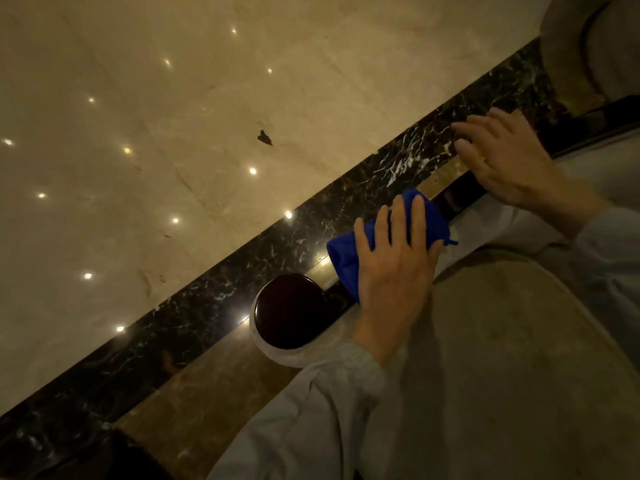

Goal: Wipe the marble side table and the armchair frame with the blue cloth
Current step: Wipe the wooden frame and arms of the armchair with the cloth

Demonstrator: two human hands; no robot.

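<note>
I look straight down on an armchair. Its dark glossy wooden frame point(457, 199) runs diagonally along the chair's front edge and ends in a round dark wooden knob point(287, 311). My left hand point(394, 268) presses the folded blue cloth point(346, 258) flat onto this frame, fingers spread over the cloth. My right hand point(502, 157) lies further up the same edge with its fingers apart and holds nothing. The beige seat cushion point(502, 358) lies just below my hands. I cannot make out a marble side table.
Beyond the frame lies a dark veined marble floor band point(214, 299), then a shiny beige marble floor point(173, 116) with light reflections and a small dark speck point(265, 137). A rounded upholstered shape point(571, 50) sits at the top right.
</note>
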